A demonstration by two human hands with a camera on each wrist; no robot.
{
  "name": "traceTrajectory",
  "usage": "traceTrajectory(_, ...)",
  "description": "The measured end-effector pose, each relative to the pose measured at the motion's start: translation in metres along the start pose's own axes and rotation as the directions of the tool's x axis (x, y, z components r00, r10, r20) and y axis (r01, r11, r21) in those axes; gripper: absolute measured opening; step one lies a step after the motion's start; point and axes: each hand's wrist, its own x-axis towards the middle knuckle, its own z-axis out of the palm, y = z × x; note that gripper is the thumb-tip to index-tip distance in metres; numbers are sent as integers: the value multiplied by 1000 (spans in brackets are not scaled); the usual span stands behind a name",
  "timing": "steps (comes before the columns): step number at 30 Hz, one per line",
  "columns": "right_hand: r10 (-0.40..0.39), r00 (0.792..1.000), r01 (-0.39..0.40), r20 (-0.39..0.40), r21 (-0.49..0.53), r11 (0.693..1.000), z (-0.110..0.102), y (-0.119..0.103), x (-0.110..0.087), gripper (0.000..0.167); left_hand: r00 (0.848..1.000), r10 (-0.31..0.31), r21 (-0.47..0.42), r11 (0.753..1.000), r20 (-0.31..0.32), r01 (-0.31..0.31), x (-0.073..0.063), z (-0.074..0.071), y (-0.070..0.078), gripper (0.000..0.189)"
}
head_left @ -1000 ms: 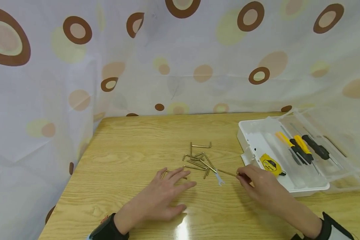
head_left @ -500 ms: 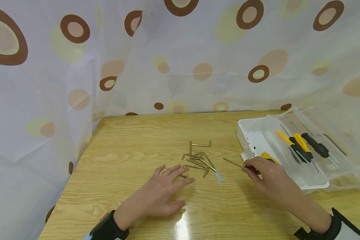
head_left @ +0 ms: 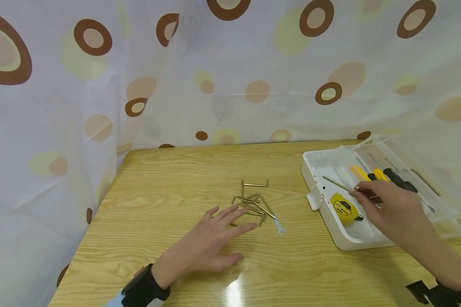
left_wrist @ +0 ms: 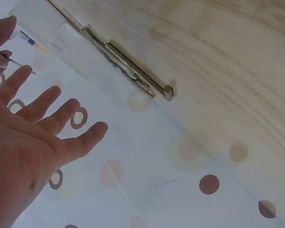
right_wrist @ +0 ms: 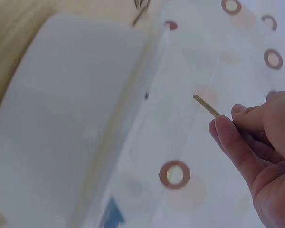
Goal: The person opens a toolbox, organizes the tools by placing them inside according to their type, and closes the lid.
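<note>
My right hand [head_left: 395,209] pinches a brass-coloured hex key [head_left: 335,182] between thumb and fingertips, above the white toolbox [head_left: 349,245]. In the right wrist view the straight end of that hex key [right_wrist: 206,105] sticks out past the fingertips; its other end is hidden in the hand. My left hand [head_left: 215,238] is spread, palm down, at the near left side of several loose L-shaped hex keys [head_left: 255,185] on the table. Its fingers overlap some of them in the head view. The left wrist view has these hex keys [left_wrist: 137,73] beyond the spread fingertips.
A small open-ended wrench [head_left: 279,228] lies at the pile's right. Inside the toolbox sits a yellow tape measure [head_left: 342,207]. Its clear lid [head_left: 455,228] is folded back to the right, near several screwdrivers [head_left: 395,177]. A patterned curtain [head_left: 230,102] hangs behind the wooden table [head_left: 176,179].
My right hand has carried the hex key right and up, from beside the pile to over the toolbox. My left hand has shifted slightly toward the pile.
</note>
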Motion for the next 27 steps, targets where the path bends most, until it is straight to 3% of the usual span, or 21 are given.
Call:
traceTrajectory(5,87,996,-86,-2,-83,993,-24,27,-3,75,999,28,-20,999,37,-27,4,1,6,73)
traceTrajectory(8,174,985,-172,15,-104,980,-34,42,-8,48,997,62,12,998,50,-63,7,3,11,73)
traceTrajectory(11,298,955,-296,12,-83,952,-41,54,-13,12,993,96,24,995,64,-98,11,3,16,73)
traceTrajectory(14,413,910,-413,-23,-29,910,-47,69,-20,14,989,125,7,992,75,-126,13,4,22,74)
traceTrajectory(17,521,848,-524,-98,-16,851,-47,90,-35,12,985,157,-3,988,67,-157,13,5,28,74)
traceTrajectory(18,568,816,-572,-112,-9,820,-45,101,-42,11,984,169,4,986,57,-169,13,5,29,74)
traceTrajectory(19,598,789,-603,-139,5,798,-41,117,-53,5,982,182,19,983,44,-183,13,5,30,73)
traceTrajectory(21,658,734,-660,-168,49,750,-32,155,-80,13,979,200,39,979,24,-201,12,6,32,73)
traceTrajectory(25,724,666,-692,-177,215,689,-14,238,-134,42,974,227,69,971,4,-227,11,6,36,73)
traceTrajectory(27,761,628,-718,-162,257,647,-9,262,-149,40,973,232,77,970,8,-232,11,6,38,73)
